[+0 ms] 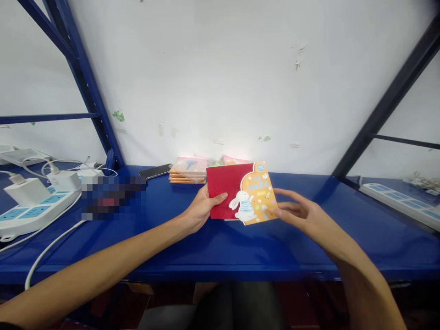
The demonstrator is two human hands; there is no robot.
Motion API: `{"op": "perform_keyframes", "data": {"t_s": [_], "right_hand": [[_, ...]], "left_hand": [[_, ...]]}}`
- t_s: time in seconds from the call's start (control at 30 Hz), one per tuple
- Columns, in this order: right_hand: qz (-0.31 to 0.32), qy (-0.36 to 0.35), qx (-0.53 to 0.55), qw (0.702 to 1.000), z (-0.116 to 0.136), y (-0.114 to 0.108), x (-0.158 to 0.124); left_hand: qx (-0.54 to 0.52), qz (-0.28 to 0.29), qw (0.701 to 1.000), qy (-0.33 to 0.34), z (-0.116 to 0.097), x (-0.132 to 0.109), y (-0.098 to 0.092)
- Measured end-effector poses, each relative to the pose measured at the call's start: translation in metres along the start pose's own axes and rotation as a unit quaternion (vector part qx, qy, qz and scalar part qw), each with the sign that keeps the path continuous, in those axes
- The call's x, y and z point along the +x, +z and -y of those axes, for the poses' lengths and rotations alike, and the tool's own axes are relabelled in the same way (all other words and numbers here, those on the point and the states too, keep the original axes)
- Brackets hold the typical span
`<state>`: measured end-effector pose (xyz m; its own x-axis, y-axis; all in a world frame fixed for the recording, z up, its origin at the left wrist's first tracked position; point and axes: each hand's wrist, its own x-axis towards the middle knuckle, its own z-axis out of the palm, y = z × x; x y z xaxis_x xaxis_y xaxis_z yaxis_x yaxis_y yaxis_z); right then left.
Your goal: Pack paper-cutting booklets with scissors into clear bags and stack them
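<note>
Booklet: orange, rabbit on the cover, held overlapping the right part of a red card, both raised above the front of the shelf.

Surroundings: a blue steel shelf stands against a scuffed white wall. A power strip with white chargers lies at far left, and a second strip lies at far right. A pixelated patch hides the shelf beside the left strip. Toward the wall are a stack of books and a phone.

Hands: my left hand clamps the red card's left edge, thumb on top. My right hand is open at the booklet's right edge, fingers spread apart.
</note>
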<state>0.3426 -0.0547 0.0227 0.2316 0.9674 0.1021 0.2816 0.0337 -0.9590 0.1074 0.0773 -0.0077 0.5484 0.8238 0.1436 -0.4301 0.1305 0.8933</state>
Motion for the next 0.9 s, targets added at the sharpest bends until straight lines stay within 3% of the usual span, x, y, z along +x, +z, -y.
{"op": "perform_keyframes", "data": {"t_s": [0.2,0.3,0.5,0.9], "right_hand": [[0.058,-0.027,-0.071,0.995,-0.015,0.013,0.007],[0.074,-0.043,-0.097,0.992,-0.019,0.017,0.009],[0.083,-0.034,-0.084,0.992,-0.017,0.02,0.008],[0.087,-0.052,-0.134,0.986,-0.013,0.02,0.006]], "left_hand": [[0.155,-0.011,0.981,0.119,0.008,-0.008,0.006],[0.195,-0.009,0.971,0.141,0.009,-0.012,0.01],[0.086,-0.006,0.994,0.065,0.009,-0.01,0.008],[0.169,0.036,0.985,-0.004,0.007,-0.009,0.008]]}}
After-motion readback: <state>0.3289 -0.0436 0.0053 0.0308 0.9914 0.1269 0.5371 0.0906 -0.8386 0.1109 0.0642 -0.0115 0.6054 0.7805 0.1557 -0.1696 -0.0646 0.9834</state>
